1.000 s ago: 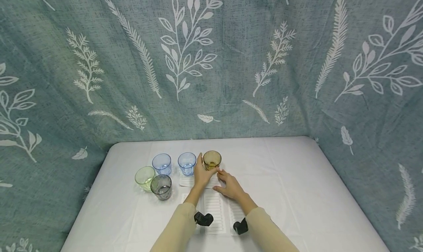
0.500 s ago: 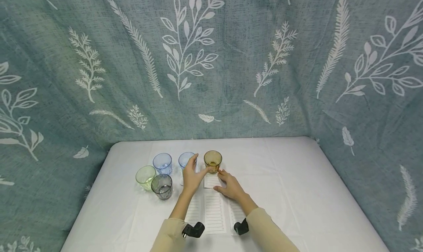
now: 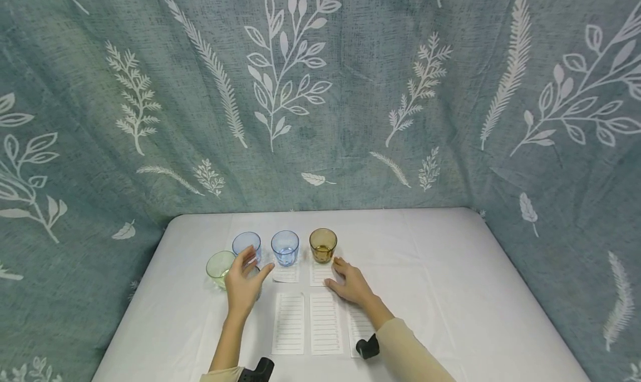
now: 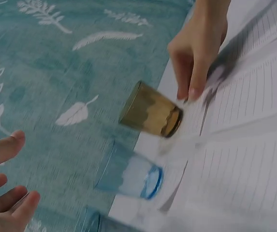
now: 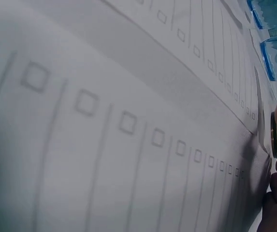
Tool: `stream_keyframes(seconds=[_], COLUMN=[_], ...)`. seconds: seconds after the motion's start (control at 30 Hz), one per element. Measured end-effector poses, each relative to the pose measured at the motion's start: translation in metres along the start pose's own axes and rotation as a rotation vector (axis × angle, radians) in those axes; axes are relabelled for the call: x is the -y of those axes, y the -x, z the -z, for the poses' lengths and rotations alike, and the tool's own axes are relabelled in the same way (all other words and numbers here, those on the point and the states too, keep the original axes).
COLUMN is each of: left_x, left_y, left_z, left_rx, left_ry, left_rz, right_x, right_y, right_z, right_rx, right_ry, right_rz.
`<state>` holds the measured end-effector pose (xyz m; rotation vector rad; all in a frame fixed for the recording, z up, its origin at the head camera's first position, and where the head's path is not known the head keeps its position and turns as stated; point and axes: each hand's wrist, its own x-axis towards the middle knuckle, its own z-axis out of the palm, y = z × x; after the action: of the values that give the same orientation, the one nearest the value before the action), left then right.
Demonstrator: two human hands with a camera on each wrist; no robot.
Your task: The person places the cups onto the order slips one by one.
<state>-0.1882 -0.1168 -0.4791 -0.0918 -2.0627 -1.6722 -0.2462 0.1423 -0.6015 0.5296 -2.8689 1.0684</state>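
My left hand [image 3: 242, 287] is over the smoky grey glass, hiding most of it, between the green glass [image 3: 216, 268] and a blue glass [image 3: 240, 240]. Its fingers are spread; in the left wrist view nothing lies between the fingers [image 4: 20, 205] and thumb. The right hand [image 3: 353, 284] rests beside an amber glass [image 3: 323, 245], fingertips near its base and thumb at the right edge of a lined paper sheet [image 3: 319, 275]. That glass stands upright at the sheet's far end. A second blue glass [image 3: 285, 248] stands at the far end of another sheet [image 3: 286, 275].
Three lined sheets lie side by side at the front: a left one [image 3: 288, 329], a middle one [image 3: 326, 329] and a right one [image 3: 358, 321] partly under the right wrist. A white cloth [image 3: 450, 293] covers the table; a patterned green curtain [image 3: 350, 137] hangs behind.
The left hand has left the amber glass and moved left, past the middle blue glass, to the grey one. My right hand has stayed nearly still by the amber glass.
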Motion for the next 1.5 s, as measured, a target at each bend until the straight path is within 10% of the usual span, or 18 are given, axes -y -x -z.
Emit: stream_keyframes(seconds=[0.1, 0.33, 0.57, 0.93, 1.5], left_x=[-0.009, 0.024, 0.042, 0.062, 0.075], left_y=[0.007, 0.015, 0.027, 0.044, 0.045], left_z=[0.019, 0.053, 0.078, 0.092, 0.078], left_rx=[-0.071, -0.272, -0.403, -0.214, -0.111], left_ry=[-0.021, -0.188, -0.404, -0.373, -0.299], left_rz=[-0.003, -0.071, 0.013, 0.29, 0.351], right_x=[0.002, 0.028, 0.063, 0.102, 0.113], right_y=[0.005, 0.027, 0.051, 0.076, 0.093], right_z=[0.0, 0.0, -0.016, -0.046, -0.075], right_rx=[-0.037, -0.087, -0.06, 0.037, 0.067], right_ry=[-0.005, 0.011, 0.087, 0.168, 0.38], right_rz=[0.008, 0.058, 0.123, 0.193, 0.221])
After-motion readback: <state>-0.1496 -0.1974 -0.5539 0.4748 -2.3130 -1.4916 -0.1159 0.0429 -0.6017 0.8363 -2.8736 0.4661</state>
